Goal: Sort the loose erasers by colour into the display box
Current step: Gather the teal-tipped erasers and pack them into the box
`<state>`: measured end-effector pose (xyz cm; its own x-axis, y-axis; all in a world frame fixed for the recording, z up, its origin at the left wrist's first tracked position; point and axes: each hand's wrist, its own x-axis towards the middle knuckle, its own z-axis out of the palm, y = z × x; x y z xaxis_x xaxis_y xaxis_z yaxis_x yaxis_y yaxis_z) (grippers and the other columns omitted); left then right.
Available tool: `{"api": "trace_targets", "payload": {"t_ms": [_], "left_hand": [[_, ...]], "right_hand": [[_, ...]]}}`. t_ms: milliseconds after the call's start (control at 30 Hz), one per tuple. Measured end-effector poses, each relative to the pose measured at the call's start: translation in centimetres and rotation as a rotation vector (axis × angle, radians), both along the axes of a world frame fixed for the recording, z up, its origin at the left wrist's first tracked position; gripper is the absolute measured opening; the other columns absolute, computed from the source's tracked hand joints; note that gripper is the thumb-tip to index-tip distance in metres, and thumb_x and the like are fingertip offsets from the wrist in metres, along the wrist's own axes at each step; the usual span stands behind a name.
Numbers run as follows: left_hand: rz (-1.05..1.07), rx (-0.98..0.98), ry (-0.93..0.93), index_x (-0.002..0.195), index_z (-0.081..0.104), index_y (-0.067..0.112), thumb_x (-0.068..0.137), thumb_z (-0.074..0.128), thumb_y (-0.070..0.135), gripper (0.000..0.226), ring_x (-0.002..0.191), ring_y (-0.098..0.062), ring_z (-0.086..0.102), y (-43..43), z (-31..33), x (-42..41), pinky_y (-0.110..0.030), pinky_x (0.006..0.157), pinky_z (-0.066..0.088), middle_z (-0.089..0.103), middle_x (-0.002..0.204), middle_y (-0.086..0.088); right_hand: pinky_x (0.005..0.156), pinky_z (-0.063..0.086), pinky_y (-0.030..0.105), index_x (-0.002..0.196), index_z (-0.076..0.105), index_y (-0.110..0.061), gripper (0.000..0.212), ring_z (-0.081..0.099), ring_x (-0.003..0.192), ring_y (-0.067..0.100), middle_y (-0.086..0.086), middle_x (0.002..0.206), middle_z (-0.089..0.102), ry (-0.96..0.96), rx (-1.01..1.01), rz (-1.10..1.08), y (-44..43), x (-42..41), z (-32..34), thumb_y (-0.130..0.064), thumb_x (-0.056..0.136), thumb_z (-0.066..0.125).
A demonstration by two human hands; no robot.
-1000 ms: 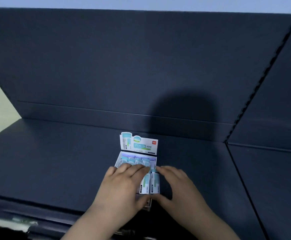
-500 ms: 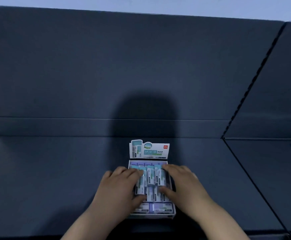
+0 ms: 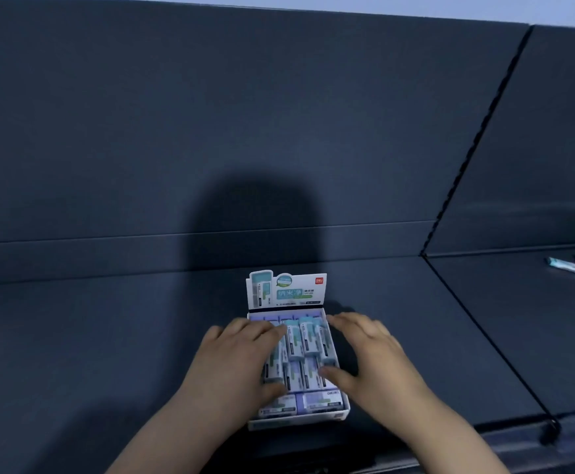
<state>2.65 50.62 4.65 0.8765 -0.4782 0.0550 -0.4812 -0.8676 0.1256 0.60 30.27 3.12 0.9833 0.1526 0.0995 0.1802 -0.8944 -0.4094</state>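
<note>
Looking down from the head view, you've got a dark, matte desk. A tall back panel of the same slate-coloured stuff rises behind it. A zigzag seam cuts diagonally down the right and splits off a second section. Your shadow falls broad and rounded on the panel, right above the work.

The display box is white card with an upright printed header flap. It sits mid-desk, close to the front edge, and both your hands are on it.

Your left hand lies flat across the box's left side. Its fingers are stretched over the erasers and the thumb sits against their near ends. It is released, clasping nothing.

Your right hand spreads along the right wall with the fingers loose and straight. The thumb tip presses on the packed row, so this hand is released too.

The erasers are small rectangular blocks in paper sleeves. Teal-capped ones lie side by side on top, and lilac ones show along the back row and at the front right. Your left hand covers the left column, so I cannot tell its colours. The print on the sleeves and flap is too blurred to read.

Far right, well apart from the box, a few loose erasers lie scattered beyond the seam. The lowest of them are cut off at the frame's edge.
</note>
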Motion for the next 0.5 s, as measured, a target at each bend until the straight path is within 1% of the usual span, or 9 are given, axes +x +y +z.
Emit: {"api": "trace_targets", "payload": {"t_ms": [100, 167, 233, 267, 300, 367, 400, 467, 500], "left_hand": [[0.007, -0.017, -0.006, 0.146, 0.018, 0.038, 0.082, 0.055, 0.058, 0.077, 0.134, -0.007, 0.023, -0.7, 0.0, 0.2, -0.030, 0.103, 0.022, 0.027, 0.146, 0.022], [-0.002, 0.039, 0.011, 0.139, 0.038, 0.036, 0.070, 0.067, 0.059, 0.078, 0.126, -0.011, 0.041, -1.3, 0.1, 0.1, -0.035, 0.097, 0.034, 0.043, 0.137, 0.019], [-0.020, 0.019, -0.048, 0.117, 0.062, 0.033, 0.048, 0.079, 0.063, 0.077, 0.102, -0.012, 0.061, -2.6, -0.1, 0.1, -0.033, 0.077, 0.049, 0.063, 0.113, 0.015], [-0.020, 0.016, -0.067, 0.114, 0.064, 0.033, 0.048, 0.079, 0.064, 0.075, 0.100, -0.012, 0.062, -3.9, 0.2, -0.2, -0.033, 0.076, 0.049, 0.064, 0.110, 0.015], [-0.030, 0.055, -0.023, 0.121, 0.059, 0.034, 0.058, 0.074, 0.064, 0.072, 0.109, -0.012, 0.057, -5.3, 0.9, -0.4, -0.035, 0.084, 0.046, 0.059, 0.118, 0.015], [-0.054, 0.057, -0.088, 0.140, 0.037, 0.032, 0.081, 0.055, 0.057, 0.067, 0.128, -0.013, 0.037, -8.5, 0.9, -0.6, -0.036, 0.100, 0.030, 0.042, 0.138, 0.013], [-0.065, 0.062, -0.108, 0.141, 0.037, 0.029, 0.082, 0.055, 0.055, 0.066, 0.127, -0.015, 0.038, -9.8, 0.6, -0.6, -0.036, 0.099, 0.031, 0.044, 0.137, 0.011], [-0.047, 0.084, -0.076, 0.124, 0.058, 0.025, 0.064, 0.072, 0.055, 0.068, 0.105, -0.017, 0.056, -12.9, 0.6, -0.6, -0.035, 0.083, 0.045, 0.064, 0.111, 0.008], [-0.017, 0.074, -0.086, 0.117, 0.063, 0.024, 0.058, 0.077, 0.054, 0.068, 0.097, -0.018, 0.060, -14.8, 0.8, -0.8, -0.035, 0.077, 0.048, 0.067, 0.102, 0.007]], "right_hand": [[0.109, 0.016, 0.019, 0.142, 0.026, -0.033, 0.072, 0.023, 0.132, 0.004, -0.017, 0.144, 0.028, 0.001, 0.011, -0.005, -0.7, -0.5, 0.0, -0.051, 0.081, 0.060], [0.108, 0.015, 0.017, 0.142, 0.026, -0.034, 0.071, 0.021, 0.132, 0.003, -0.018, 0.144, 0.028, -0.002, 0.016, 0.000, -1.5, -0.7, 0.1, -0.051, 0.081, 0.059], [0.108, 0.016, 0.016, 0.142, 0.026, -0.034, 0.070, 0.021, 0.131, 0.002, -0.019, 0.144, 0.027, 0.002, 0.018, 0.016, -2.3, -0.8, 0.2, -0.052, 0.082, 0.058], [0.108, 0.016, 0.017, 0.142, 0.026, -0.034, 0.070, 0.021, 0.132, 0.003, -0.018, 0.145, 0.027, 0.007, 0.010, 0.029, -2.9, -0.8, 0.3, -0.052, 0.083, 0.057], [0.109, 0.016, 0.018, 0.142, 0.025, -0.033, 0.069, 0.021, 0.132, 0.003, -0.018, 0.146, 0.026, 0.015, -0.006, 0.041, -3.5, -0.7, 0.4, -0.051, 0.083, 0.056], [0.111, 0.016, 0.021, 0.143, 0.022, -0.032, 0.068, 0.021, 0.134, 0.005, -0.016, 0.147, 0.025, 0.028, -0.051, 0.067, -5.3, -0.5, 0.5, -0.051, 0.086, 0.053], [0.112, 0.017, 0.022, 0.144, 0.021, -0.031, 0.068, 0.021, 0.134, 0.006, -0.015, 0.147, 0.025, 0.030, -0.072, 0.076, -6.2, -0.3, 0.5, -0.050, 0.086, 0.052], [0.113, 0.019, 0.025, 0.145, 0.020, -0.029, 0.069, 0.022, 0.134, 0.007, -0.013, 0.148, 0.027, 0.023, -0.105, 0.101, -8.9, -0.1, 0.6, -0.049, 0.087, 0.051], [0.113, 0.020, 0.025, 0.145, 0.019, -0.028, 0.069, 0.023, 0.134, 0.008, -0.012, 0.148, 0.027, 0.023, -0.118, 0.113, -10.6, -0.2, 0.8, -0.049, 0.088, 0.051]]}}
